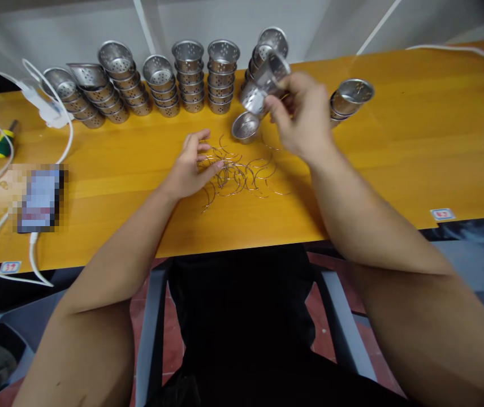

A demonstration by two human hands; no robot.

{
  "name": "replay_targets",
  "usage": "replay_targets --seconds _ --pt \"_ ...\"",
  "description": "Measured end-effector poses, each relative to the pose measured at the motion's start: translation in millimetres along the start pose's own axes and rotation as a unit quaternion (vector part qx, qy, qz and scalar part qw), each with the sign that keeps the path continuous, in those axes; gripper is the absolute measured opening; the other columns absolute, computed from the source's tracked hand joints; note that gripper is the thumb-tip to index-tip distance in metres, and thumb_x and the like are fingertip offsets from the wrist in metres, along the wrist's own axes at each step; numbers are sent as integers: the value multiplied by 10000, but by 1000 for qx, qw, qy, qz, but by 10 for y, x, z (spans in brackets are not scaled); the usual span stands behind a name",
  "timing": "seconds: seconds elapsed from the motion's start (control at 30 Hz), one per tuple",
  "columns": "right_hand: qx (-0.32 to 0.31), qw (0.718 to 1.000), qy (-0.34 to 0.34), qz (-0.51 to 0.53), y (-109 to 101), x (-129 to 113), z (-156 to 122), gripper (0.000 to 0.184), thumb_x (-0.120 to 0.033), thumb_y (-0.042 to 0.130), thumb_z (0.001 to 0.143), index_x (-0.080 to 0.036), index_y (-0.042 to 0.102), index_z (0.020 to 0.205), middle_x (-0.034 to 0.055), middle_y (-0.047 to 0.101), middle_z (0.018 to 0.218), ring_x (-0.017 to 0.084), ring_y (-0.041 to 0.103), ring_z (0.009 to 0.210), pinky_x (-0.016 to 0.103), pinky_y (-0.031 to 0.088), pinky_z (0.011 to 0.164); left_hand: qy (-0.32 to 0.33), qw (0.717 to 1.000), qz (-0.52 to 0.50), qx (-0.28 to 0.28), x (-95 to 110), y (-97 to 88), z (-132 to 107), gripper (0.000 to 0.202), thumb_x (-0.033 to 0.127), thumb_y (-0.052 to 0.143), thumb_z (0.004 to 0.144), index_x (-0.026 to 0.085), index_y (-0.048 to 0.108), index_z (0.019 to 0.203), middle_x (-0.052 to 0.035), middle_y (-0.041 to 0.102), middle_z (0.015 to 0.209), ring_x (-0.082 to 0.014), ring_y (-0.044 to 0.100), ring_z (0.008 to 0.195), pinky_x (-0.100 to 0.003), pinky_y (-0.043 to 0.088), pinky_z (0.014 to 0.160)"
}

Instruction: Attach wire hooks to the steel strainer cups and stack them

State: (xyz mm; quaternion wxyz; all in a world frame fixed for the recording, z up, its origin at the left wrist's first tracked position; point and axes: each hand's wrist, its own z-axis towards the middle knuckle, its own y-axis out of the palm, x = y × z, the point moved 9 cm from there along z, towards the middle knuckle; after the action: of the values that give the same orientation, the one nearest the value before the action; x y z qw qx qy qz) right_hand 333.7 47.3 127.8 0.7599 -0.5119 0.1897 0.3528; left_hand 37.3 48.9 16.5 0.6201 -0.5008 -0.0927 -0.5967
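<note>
Fingers of my right hand are closed on a small perforated metal cup, tilted and smeared by motion, above the table. Another shiny cup surface shows just below it; whether it is held too, I cannot tell. Beneath it on the table sits a single cup, its mouth facing up and towards me. My left hand is open, thumb and fingers apart, at the left side of a loose pile of thin curved wires. Its thumb and fingertips reach over the nearest wires.
Several stacks of perforated cups line the back of the table, with another stack on the right. At left lie a phone on a white cable, a power strip and a yellow-green screwdriver.
</note>
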Motion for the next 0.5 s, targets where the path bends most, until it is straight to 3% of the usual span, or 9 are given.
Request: replay_targets --seconds 0.1,0.2,0.4,0.5 --pt "12 995 -84 52 258 -308 -192 322 -626 776 1240 -347 683 1108 105 778 1264 385 751 1184 629 682 1175 1 1000 -9 -2 6 -1 0 1050 812 926 1134 424 361 1929 -200 580 1966 -406 782 1654 -635 794 1286" --pt "-36 987 -115 109 530 -390 -310 458 -824 781 1210 -366 799 1211 126 771 1299 437 748 1266 704 692 1223 5 1000 -14 -7 87 -6 27 1119 873 916 1131 443 290 1953 -174 512 2048 -416 762 1700 -644 785 1337" --pt "-72 973 -167 145 664 -554 -466 359 -763 880 1174 -415 893 1265 126 828 1326 464 767 1306 760 702 1252 28 999 -20 4 155 -12 105 1077 1030 780 1130 412 375 1914 -131 725 1820 -385 839 1578 -646 827 1248" --pt "-86 969 -177 148 707 -629 -511 314 -718 935 1141 -418 899 1226 116 842 1331 485 780 1332 796 680 1269 56 998 -15 28 182 -62 110 1005 970 819 1153 415 410 1884 -100 716 1834 -378 784 1663 -682 753 1393"
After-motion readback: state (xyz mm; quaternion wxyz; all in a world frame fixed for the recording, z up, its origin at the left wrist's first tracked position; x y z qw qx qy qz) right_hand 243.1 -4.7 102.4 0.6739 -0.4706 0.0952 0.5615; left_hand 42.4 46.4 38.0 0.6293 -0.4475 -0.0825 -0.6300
